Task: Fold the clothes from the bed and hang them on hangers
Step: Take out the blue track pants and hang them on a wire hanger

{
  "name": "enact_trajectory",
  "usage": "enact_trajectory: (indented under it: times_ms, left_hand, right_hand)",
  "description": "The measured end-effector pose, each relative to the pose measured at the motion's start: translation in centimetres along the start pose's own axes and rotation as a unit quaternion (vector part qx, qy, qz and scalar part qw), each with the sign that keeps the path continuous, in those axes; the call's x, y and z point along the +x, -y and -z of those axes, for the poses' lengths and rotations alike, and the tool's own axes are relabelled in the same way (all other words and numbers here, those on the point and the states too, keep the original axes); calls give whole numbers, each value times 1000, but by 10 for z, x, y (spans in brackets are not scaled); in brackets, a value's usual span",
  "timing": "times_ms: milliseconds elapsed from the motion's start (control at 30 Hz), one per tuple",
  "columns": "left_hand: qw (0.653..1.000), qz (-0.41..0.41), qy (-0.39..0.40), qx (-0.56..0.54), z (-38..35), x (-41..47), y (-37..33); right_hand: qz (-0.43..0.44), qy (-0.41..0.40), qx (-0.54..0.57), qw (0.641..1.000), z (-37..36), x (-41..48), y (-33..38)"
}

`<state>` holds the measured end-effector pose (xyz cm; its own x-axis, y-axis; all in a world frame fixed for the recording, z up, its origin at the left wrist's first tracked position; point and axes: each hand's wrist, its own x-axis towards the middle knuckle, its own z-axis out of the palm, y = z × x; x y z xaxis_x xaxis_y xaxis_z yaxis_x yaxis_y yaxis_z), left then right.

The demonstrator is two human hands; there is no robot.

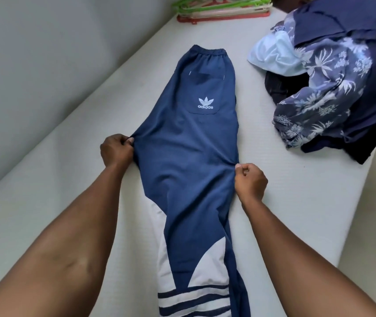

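Navy track pants (191,156) with a white logo on the back pocket lie lengthwise on the pale bed (68,179), folded leg over leg, waistband at the far end. My left hand (116,151) pinches the pants' left edge at the crotch point. My right hand (249,181) pinches the right edge, a little nearer to me. White panels and stripes mark the lower legs near the frame's bottom. A stack of plastic hangers (221,9), green, pink and red, lies at the bed's far end.
A heap of unfolded clothes (333,88) sits on the bed's right side: a blue floral shirt, a light blue piece, dark navy and black garments. A grey wall (33,53) runs along the left. The bed's right edge (353,225) drops off near my right arm.
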<state>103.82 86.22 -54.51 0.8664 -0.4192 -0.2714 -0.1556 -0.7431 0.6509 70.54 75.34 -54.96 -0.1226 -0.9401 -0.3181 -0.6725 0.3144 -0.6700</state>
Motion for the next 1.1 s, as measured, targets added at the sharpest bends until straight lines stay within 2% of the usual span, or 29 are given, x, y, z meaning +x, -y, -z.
enact_trajectory:
  times_ms: [100,167,267,367,467,567,667,767,833,867,933,1000,1100]
  left_hand:
    - [999,39,-5,-34,1,-11,2]
    - [991,83,31,-100,4,-30,10]
    - [975,131,120,-131,7,-92,37]
    - [957,136,210,-148,17,-187,53]
    - [913,182,315,-185,26,-273,76]
    - [887,213,368,-181,32,-323,101]
    - [891,217,364,-165,43,-343,113]
    - [858,289,353,-236,66,-341,114]
    - [848,288,365,-255,81,-336,117]
    - [857,269,371,-238,87,-335,119]
    - [879,226,382,-175,93,-338,126]
    - [889,196,400,-106,94,-343,138]
    - [880,180,434,-71,96,-354,152]
  right_hand:
    - [-9,46,2,999,4,-20,3]
    - [2,91,-15,996,12,-44,-2]
    - [-13,161,-34,986,29,-91,-25]
    - [-58,230,7,971,54,-144,-62]
    - [-79,291,-1,954,79,-195,-101]
    - [-86,340,-9,936,91,-233,-124]
    - [-96,337,45,936,103,-257,-126]
    - [-114,289,76,947,117,-270,-139]
    - [-27,244,-30,969,124,-279,-157]
    - [34,219,-96,970,126,-284,-165]
    - [124,164,-122,971,122,-290,-169]
    - [97,169,-70,978,114,-292,-152]
    - [-59,238,-61,968,94,-294,-134]
